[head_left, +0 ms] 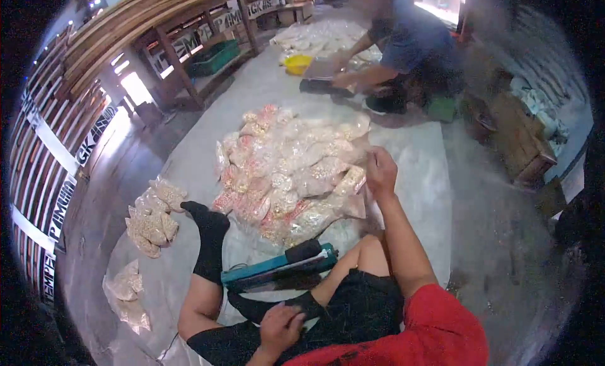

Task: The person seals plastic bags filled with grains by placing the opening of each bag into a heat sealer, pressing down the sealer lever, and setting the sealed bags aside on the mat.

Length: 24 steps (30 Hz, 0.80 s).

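Note:
My right hand (381,174) is stretched out at the right edge of a heap of clear plastic bags (283,177) filled with pale beans, some with red print. Its fingers are closed on the loose end of a plastic bag (354,145), though they are partly hidden. Down by my lap, my left hand (282,328) rests near my black-socked foot with its fingers curled in, and nothing shows in it. Between my legs lies a long teal device (252,274) with a black part on top; it looks like a bag sealer.
Several filled bags (151,218) lie to the left, beyond my foot, and more (128,290) lie nearer. Across the white sheet (409,208), another person (409,51) crouches beside a yellow bowl (297,64) and further bags. A wooden box (520,139) stands at right.

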{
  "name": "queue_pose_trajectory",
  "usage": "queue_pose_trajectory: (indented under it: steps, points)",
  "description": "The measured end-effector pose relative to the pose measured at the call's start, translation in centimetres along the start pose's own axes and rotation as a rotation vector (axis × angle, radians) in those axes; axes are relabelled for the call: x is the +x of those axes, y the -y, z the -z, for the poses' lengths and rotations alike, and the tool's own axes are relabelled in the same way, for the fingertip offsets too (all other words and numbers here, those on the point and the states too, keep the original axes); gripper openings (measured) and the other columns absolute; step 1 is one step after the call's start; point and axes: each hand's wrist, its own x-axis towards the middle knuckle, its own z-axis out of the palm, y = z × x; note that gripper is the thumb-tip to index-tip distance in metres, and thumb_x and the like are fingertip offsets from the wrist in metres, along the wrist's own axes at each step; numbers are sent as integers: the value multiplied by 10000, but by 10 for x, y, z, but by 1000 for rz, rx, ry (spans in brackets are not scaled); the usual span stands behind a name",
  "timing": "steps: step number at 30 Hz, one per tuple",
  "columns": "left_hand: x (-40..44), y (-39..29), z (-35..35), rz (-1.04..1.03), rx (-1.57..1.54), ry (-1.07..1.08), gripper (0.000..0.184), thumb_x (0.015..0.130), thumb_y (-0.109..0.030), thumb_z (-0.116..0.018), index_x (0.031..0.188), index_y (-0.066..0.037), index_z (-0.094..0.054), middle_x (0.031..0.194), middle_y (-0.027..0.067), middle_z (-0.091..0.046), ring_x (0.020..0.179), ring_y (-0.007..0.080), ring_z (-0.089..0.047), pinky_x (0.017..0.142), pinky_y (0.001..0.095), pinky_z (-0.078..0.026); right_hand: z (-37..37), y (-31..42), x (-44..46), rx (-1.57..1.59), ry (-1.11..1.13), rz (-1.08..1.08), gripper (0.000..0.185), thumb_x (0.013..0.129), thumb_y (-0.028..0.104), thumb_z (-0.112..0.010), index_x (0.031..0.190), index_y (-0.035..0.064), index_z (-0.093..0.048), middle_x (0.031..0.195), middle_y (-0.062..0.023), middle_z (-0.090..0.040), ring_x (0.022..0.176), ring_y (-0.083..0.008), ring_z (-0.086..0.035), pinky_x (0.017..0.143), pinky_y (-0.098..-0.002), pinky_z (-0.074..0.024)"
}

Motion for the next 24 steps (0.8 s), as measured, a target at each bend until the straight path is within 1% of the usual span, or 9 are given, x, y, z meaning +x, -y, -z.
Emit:
queue_pose_trajectory:
  steps: [2,4,7,8,10,12,19,21,24]
  points:
    - [24,-24,-5,-74,-94,47,283,797,-206,-816,1025,-70,-720,978,124,-738,930,366,-707,906,450,-553,33,67,-18,208,-54,186,153,987,151,-619,969,5,-662,900,-125,-675,786,-232,-656,734,-334,-522]
    - [42,-46,-13,-101,-126,60,368,787,-222,-831,1095,-66,-703,1031,135,-733,971,367,-702,926,450,-547,63,134,-58,285,-22,74,83,949,154,-660,975,75,-656,887,-130,-667,782,-304,-671,714,-386,-537]
    - [46,-69,-15,249,-290,-124,740,748,-315,-884,1348,-44,-547,1249,183,-653,1181,312,-643,1022,416,-495,96,200,-153,585,187,-339,224,962,280,-702,1001,66,-647,874,-92,-702,777,-184,-673,744,-345,-556]
    - [21,-47,-20,249,-298,-132,740,748,-315,-884,1348,-44,-547,1249,183,-653,1181,312,-643,1022,416,-495,97,191,-184,645,339,-107,176,972,123,-680,1057,28,-558,806,-59,-643,683,-116,-616,640,-275,-529]
    - [-32,-4,-30,515,-707,380,741,722,-321,-905,1322,-46,-567,1218,163,-659,1151,295,-652,1005,402,-501,98,193,-240,440,399,-16,188,957,175,-706,1021,25,-613,808,-65,-676,756,-153,-673,686,-316,-556]
    - [-32,-25,3,605,-559,447,739,698,-336,-921,1296,-59,-586,1207,147,-663,1125,288,-659,979,393,-511,110,204,-257,451,587,-154,199,941,200,-724,1003,23,-659,848,-94,-705,775,-174,-698,691,-329,-558]
    - [-46,-27,46,362,-191,-282,144,915,-161,-721,973,-29,-713,927,145,-721,856,304,-710,775,351,-551,96,228,-252,399,802,155,146,979,134,-647,1045,12,-694,860,-140,-714,810,-208,-719,724,-336,-556]
    - [-36,-28,53,465,-164,-386,161,970,-160,-664,969,-7,-710,891,143,-719,798,262,-704,738,341,-542,92,231,-254,450,859,-169,158,979,139,-657,1051,3,-693,862,-110,-721,816,-171,-699,741,-314,-547]
    - [-38,-19,53,504,-351,-407,200,1009,-164,-615,996,15,-703,864,129,-714,774,197,-684,718,341,-537,102,240,-251,445,835,-236,170,982,144,-663,1064,-3,-689,907,-71,-730,825,-127,-670,765,-291,-538]
